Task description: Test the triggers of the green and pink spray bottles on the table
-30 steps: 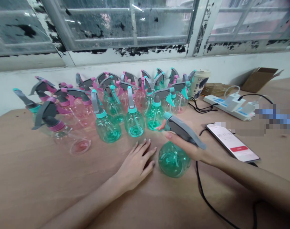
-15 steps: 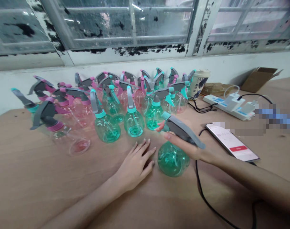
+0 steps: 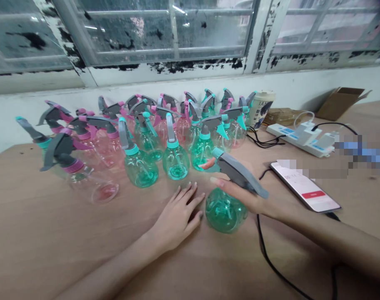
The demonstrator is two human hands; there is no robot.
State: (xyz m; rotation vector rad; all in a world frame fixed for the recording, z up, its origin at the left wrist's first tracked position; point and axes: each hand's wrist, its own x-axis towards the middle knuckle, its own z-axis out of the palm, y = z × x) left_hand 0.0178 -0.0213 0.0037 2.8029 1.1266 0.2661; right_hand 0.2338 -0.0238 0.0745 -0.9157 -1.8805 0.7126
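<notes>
My right hand (image 3: 244,193) is around the neck of a green spray bottle (image 3: 224,214) with a grey and teal spray head. Its thumb lies along the near side and a fingertip reaches out past the front, by the trigger. The bottle leans a little, close to the table top. Beside it, my left hand (image 3: 180,214) lies flat on the wooden table (image 3: 140,266), fingers spread, holding nothing. Just beyond my left fingertips stand a green spray bottle (image 3: 175,162) and another green one (image 3: 142,171).
Behind stand several pink and green spray bottles. A tilted pink bottle (image 3: 93,183) is at left. To the right are a phone (image 3: 305,187), a power strip (image 3: 297,139), black cables (image 3: 266,250), a paper cup (image 3: 262,109) and an open cardboard box (image 3: 339,104).
The fingers of my right hand have spread a little: one fingertip reaches further forward and the thumb sits slightly lower. The held bottle has barely shifted. My left hand stays put.
</notes>
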